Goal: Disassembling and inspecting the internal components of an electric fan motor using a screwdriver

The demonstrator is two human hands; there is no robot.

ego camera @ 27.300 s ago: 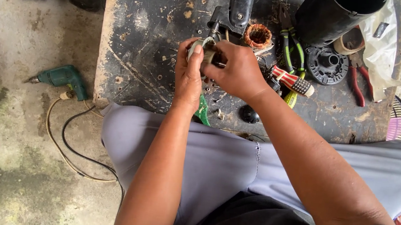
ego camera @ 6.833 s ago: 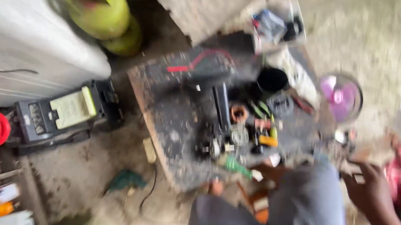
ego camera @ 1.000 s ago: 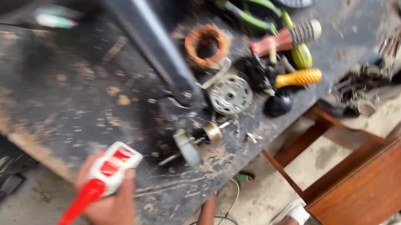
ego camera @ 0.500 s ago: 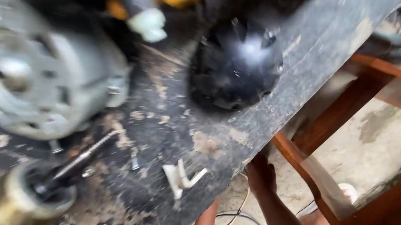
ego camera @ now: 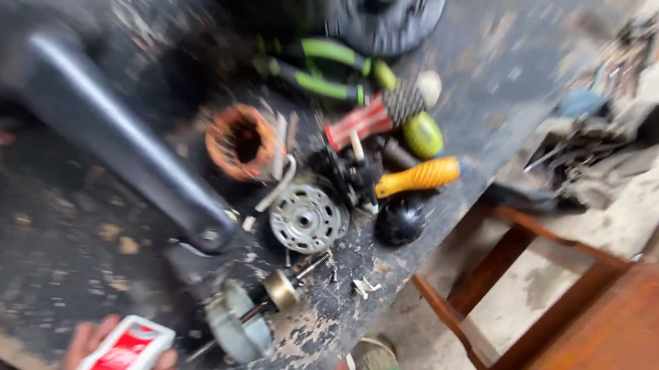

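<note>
Fingers (ego camera: pixel 84 341) of the left hand (ego camera: pixel 120 355) pinch the red-and-white tube (ego camera: pixel 123 352), now lower in view.

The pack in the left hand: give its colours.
Red and white pack, gripped by the left hand; head view.

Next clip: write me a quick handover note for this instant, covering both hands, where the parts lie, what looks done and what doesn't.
Left hand: at the bottom edge, fingers wrapped around a red and white tube, near the edge of the workbench.
Right hand: not clearly in view.
Parts: a silver motor housing lies mid-bench, an orange copper coil beyond it, a rotor shaft with brass end near the front edge, and a black round cap beside a yellow-handled screwdriver. Small screws lie loose.
Done: the motor lies in separate pieces.
Left: nothing is rejoined; the tube touches no part.
</note>
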